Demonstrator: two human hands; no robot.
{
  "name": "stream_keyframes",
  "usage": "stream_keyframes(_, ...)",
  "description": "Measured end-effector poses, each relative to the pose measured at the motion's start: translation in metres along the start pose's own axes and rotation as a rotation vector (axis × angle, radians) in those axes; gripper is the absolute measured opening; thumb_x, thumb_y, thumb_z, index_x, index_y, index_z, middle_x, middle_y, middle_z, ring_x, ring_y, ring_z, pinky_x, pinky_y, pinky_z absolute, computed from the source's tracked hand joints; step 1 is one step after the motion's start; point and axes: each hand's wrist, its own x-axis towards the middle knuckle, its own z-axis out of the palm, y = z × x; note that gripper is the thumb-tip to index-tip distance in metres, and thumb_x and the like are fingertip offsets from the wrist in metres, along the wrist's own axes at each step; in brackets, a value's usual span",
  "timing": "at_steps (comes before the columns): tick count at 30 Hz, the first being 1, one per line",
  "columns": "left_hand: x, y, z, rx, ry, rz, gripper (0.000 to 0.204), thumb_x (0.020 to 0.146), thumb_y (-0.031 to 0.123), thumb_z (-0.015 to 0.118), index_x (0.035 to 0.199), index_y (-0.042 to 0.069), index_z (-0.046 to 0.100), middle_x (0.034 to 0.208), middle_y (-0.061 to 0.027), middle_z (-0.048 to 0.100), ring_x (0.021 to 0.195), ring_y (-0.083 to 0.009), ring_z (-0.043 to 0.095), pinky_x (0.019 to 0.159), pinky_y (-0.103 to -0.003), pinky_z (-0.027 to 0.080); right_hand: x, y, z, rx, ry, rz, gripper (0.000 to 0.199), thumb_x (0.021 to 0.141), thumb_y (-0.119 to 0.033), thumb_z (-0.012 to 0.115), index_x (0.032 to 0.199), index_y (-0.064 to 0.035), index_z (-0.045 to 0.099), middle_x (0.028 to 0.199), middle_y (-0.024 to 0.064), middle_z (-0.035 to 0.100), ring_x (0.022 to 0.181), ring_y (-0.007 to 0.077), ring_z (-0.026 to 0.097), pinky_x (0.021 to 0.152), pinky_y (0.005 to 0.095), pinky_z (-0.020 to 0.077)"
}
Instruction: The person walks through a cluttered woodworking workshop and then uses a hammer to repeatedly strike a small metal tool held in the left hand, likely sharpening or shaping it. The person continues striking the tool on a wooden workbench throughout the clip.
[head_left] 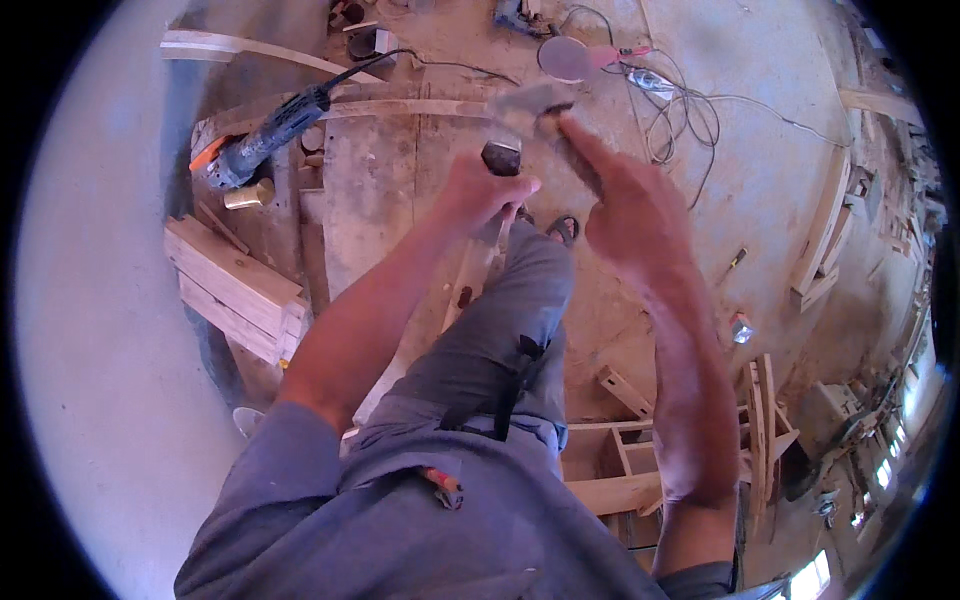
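Note:
My left hand (484,192) is closed around a chisel, its dark butt end (502,157) sticking up above the fist. Below that hand a narrow length of wood (470,277) with a dark hole in it runs beside my leg. My right hand (637,222) grips a hammer by its handle (580,165). The hammer's head (528,108) is smeared by motion and hangs just beyond the chisel's top, apart from it. The chisel's tip is mostly hidden by the left hand and my leg.
At the left, a corded power tool (265,137) lies on a board near stacked timber blocks (235,285). Cables (690,120) and a round disc (563,58) lie on the floor ahead. Wooden framing (610,490) stands at the lower right. My sandalled foot (566,230) is near the work.

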Motion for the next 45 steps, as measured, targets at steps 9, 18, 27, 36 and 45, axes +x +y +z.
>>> stream_keyframes(9, -0.025, -0.023, -0.059, -0.674, -0.153, 0.05, 0.013, 0.085, 0.005, 0.075, 0.082, 0.005, 0.061, 0.061, -0.0056, 0.06, 0.051, -0.0195, 0.061, 0.047, -0.032, 0.048, -0.013, 0.015, 0.017, 0.236, -0.044, 0.077, 0.083, 0.075, 0.009, 0.052, 0.152, -0.0232, 0.051, 0.118, 0.0255, 0.068, 0.105, 0.0354, 0.07, 0.09, 0.0354, 0.0508)
stream_keyframes(18, 0.004, -0.015, -0.043, -0.533, -0.095, 0.109, 0.014, 0.083, 0.002, 0.075, 0.081, 0.004, 0.061, 0.066, -0.0077, 0.062, 0.054, -0.0208, 0.061, 0.053, -0.038, 0.052, -0.011, 0.024, 0.019, 0.259, -0.026, 0.14, 0.084, 0.076, 0.011, 0.05, 0.153, -0.0215, 0.05, 0.118, 0.0143, 0.071, 0.095, 0.0197, 0.066, 0.088, 0.0286, 0.0481)
stream_keyframes(27, 0.013, -0.001, -0.026, -0.341, -0.124, 0.116, 0.015, 0.081, 0.004, 0.075, 0.077, 0.003, 0.061, 0.06, -0.0072, 0.06, 0.047, -0.0171, 0.059, 0.045, -0.033, 0.047, 0.012, -0.008, -0.001, 0.144, 0.224, -0.047, 0.084, 0.077, 0.011, 0.052, 0.152, -0.0262, 0.051, 0.125, 0.0189, 0.07, 0.105, 0.0275, 0.071, 0.089, 0.0353, 0.0533)
stream_keyframes(36, 0.01, -0.004, -0.025, -0.31, -0.104, 0.075, 0.016, 0.079, 0.007, 0.074, 0.076, 0.004, 0.059, 0.059, -0.0063, 0.06, 0.046, -0.0151, 0.055, 0.045, -0.031, 0.043, 0.028, -0.026, -0.002, -0.063, 0.105, -0.183, 0.079, 0.076, 0.006, 0.051, 0.147, -0.0274, 0.055, 0.104, 0.0168, 0.071, 0.101, 0.0384, 0.068, 0.087, 0.0474, 0.0539)
stream_keyframes(45, 0.005, -0.012, -0.027, -0.346, -0.074, 0.101, 0.018, 0.079, 0.003, 0.075, 0.071, 0.004, 0.059, 0.056, -0.0063, 0.058, 0.044, -0.0159, 0.057, 0.042, -0.032, 0.043, 0.027, -0.03, 0.001, -0.217, -0.057, -0.234, 0.082, 0.077, 0.005, 0.052, 0.151, -0.0298, 0.05, 0.101, 0.0194, 0.07, 0.099, 0.0396, 0.068, 0.084, 0.0476, 0.0539)
